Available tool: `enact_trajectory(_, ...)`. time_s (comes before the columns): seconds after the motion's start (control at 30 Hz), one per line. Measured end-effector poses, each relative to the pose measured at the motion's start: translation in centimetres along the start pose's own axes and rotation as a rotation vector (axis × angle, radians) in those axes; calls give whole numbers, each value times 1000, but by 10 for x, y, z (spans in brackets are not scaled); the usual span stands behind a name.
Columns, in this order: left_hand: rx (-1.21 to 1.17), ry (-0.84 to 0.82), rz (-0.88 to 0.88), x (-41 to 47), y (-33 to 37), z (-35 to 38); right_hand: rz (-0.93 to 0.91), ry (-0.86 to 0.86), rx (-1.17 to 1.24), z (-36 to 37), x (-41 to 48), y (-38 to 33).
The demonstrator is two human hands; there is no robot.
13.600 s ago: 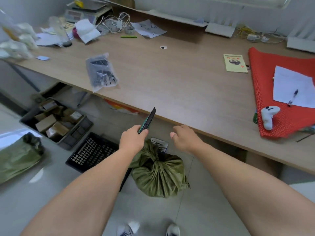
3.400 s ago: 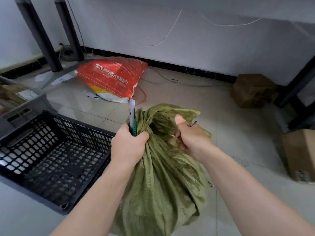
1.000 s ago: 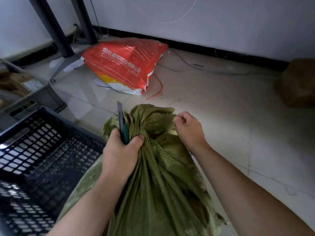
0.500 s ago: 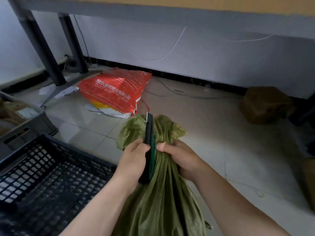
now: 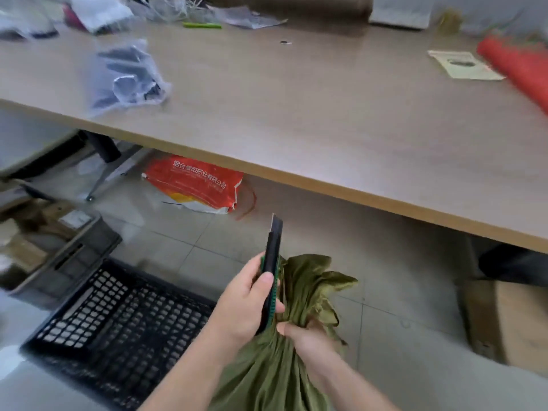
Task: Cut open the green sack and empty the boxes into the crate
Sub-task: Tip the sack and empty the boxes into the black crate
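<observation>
On the tiled floor [image 5: 400, 277] just in front of the table, the green sack [image 5: 275, 378] stands gathered at its neck, its loose top [image 5: 314, 280] flaring to the right. The right hand [image 5: 308, 339] clenches the bunched neck from the right side. The left hand [image 5: 246, 301] grasps a black and green utility knife [image 5: 272, 259], held upright against the left of the sack's top, its tip pointing toward the table edge [image 5: 326, 186] above and beyond. Just left of the sack sits the black lattice crate [image 5: 118, 321], its near right rim touching or nearly touching the fabric. Farther left is a grey bin [image 5: 68, 256] holding cardboard boxes. A brown carton [image 5: 510, 318] stands to the right, with bare tile between it and the sack. Under the table lies a red printed bag [image 5: 195, 185]. On the tabletop lie a clear plastic pouch [image 5: 127, 75], a booklet [image 5: 462, 65] and a red mat [image 5: 519, 66].
</observation>
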State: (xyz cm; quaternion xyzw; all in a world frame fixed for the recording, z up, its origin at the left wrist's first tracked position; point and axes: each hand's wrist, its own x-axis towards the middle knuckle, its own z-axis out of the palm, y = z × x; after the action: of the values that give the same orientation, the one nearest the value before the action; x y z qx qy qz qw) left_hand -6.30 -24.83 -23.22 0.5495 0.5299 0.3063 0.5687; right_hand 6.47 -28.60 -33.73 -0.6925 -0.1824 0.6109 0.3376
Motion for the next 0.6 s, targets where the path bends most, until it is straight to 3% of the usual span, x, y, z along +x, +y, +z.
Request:
enact_trajectory(0.3, 42, -155, 0, -30, 108, -4, 87, 48, -20, -14, -61, -51)
enact_trajectory(0.6, 124, -253, -18, -28, 134, -7, 63, 216, -124, -43, -55, -52)
